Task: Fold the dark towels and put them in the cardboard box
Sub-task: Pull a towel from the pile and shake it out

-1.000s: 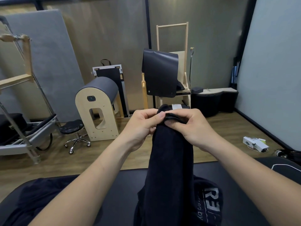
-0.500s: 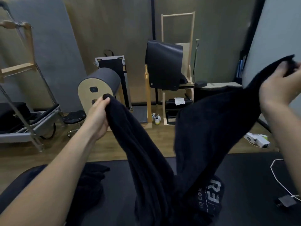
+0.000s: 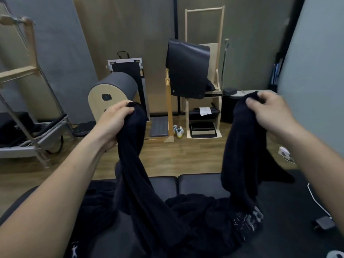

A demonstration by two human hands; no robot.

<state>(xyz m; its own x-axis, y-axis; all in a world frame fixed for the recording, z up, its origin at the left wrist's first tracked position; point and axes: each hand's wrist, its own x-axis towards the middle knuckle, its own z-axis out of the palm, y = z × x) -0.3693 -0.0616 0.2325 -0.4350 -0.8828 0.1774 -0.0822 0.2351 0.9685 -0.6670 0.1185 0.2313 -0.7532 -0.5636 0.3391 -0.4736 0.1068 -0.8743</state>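
The left hand (image 3: pixel 113 121) and the right hand (image 3: pixel 270 114) are held wide apart, each clamped on one top corner of a dark towel (image 3: pixel 149 198). The towel hangs down from both hands in two bunched strands, and its middle lies slack on the black padded bench (image 3: pixel 201 181) below and between them. No cardboard box is in view.

Step in hand: spreading the towel before the first fold. To do it well, lift both hands level and draw them apart until the top edge runs straight and the slack clears the bench. Keep each grip at the very corner, so the edges can meet squarely.

Against half a second ago, the right hand is lower and nearer the centre; the towel sags more.
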